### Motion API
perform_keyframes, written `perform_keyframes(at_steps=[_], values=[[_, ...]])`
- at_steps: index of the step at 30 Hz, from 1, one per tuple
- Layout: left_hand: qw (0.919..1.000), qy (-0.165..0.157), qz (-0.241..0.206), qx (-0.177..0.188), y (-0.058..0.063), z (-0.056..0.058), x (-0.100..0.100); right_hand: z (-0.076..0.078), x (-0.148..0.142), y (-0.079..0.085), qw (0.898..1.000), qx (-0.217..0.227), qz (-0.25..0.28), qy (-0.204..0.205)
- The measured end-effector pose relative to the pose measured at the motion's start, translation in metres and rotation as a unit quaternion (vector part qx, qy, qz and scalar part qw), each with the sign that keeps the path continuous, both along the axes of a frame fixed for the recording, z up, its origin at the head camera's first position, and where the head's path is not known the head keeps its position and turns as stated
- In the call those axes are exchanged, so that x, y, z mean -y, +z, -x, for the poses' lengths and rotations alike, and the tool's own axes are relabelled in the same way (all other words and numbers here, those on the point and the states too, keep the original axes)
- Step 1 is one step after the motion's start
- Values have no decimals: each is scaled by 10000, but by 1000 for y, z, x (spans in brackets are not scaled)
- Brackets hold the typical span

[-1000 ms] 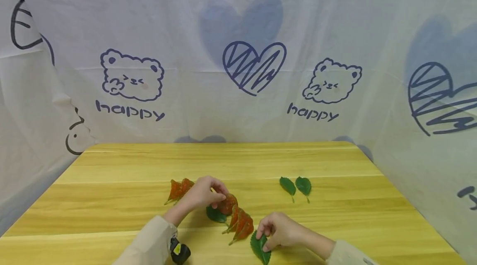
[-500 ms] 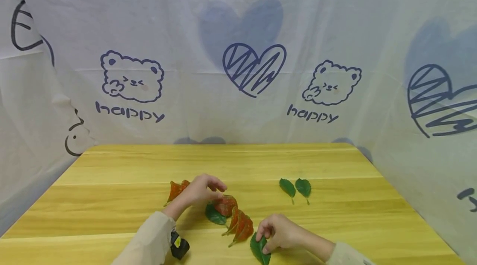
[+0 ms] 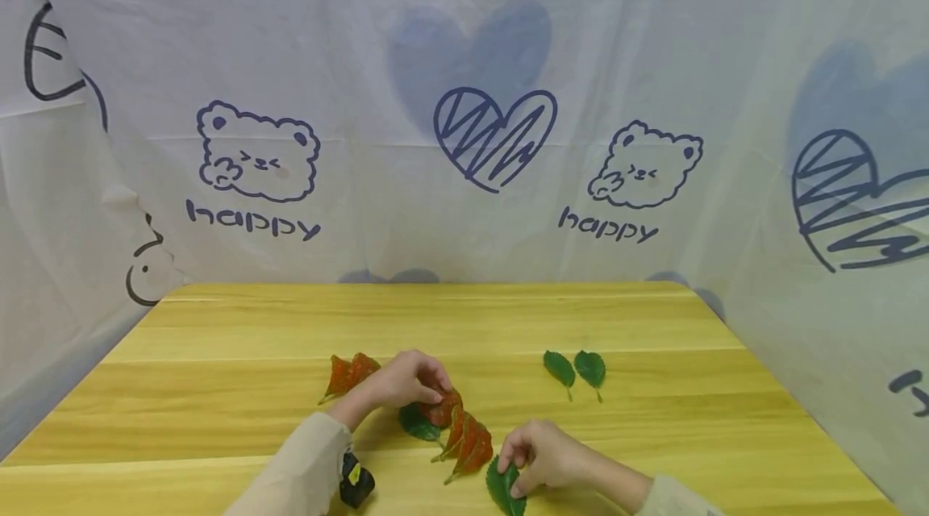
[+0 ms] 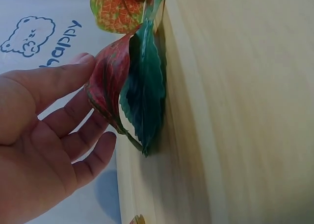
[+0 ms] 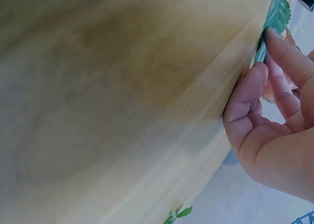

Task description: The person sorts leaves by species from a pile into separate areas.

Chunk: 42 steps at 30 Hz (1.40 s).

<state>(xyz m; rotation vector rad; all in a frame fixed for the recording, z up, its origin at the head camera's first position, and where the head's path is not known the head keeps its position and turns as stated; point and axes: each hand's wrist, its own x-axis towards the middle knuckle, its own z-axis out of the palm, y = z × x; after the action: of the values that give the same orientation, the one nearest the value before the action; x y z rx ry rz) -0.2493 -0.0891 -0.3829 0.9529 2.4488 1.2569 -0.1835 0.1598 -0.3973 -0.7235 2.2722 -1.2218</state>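
Note:
My left hand (image 3: 414, 380) pinches the edge of a red leaf (image 4: 112, 72) between thumb and fingers. That red leaf lies over a green leaf (image 4: 146, 87), which sits on the table beside it. Overlapping red leaves (image 3: 470, 443) continue to the right, their stems toward me. My right hand (image 3: 547, 455) holds another green leaf (image 3: 502, 487) near the front of the table, thumb on one side and fingertips on the other. In the right wrist view that green leaf (image 5: 278, 15) is partly hidden behind the thumb.
Two green leaves (image 3: 573, 371) lie apart at the right back of the wooden table (image 3: 653, 419). More red leaves (image 3: 348, 375) lie beyond the left forearm. A printed cloth (image 3: 377, 97) hangs behind the table. A black wrist device (image 3: 356, 480) sits by the left sleeve.
The left hand's fingers lifted from the red leaf half a second ago, then moved right and down and grip it again. The right hand has kept its hold on the green leaf.

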Motion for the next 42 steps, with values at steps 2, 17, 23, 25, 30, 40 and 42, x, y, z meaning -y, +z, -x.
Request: perform_keyframes(at_steps=[2,17,23,25,30,40,42], values=[[10000,6,-2,53,0,0,-1,0,0,0,10000,-4,-7,-5],[9986,474,-136,-214,11,1,2,0,1,-1,9999,30,109,57],[9942,942,-494,-167,14,2,10,1,0,-2,9999,30,103,74],[9922,1100,-542,-214,14,2,13,1,0,-2,9999,22,99,87],[9856,1520,-734,-98,12,4,21,1,1,-1,9999,10,77,93],[9676,2491,-82,-407,11,5,32,0,3,0,10000,-82,-29,36],[9651,2579,49,-458,10,4,34,1,3,-1,10000,-82,-22,43]])
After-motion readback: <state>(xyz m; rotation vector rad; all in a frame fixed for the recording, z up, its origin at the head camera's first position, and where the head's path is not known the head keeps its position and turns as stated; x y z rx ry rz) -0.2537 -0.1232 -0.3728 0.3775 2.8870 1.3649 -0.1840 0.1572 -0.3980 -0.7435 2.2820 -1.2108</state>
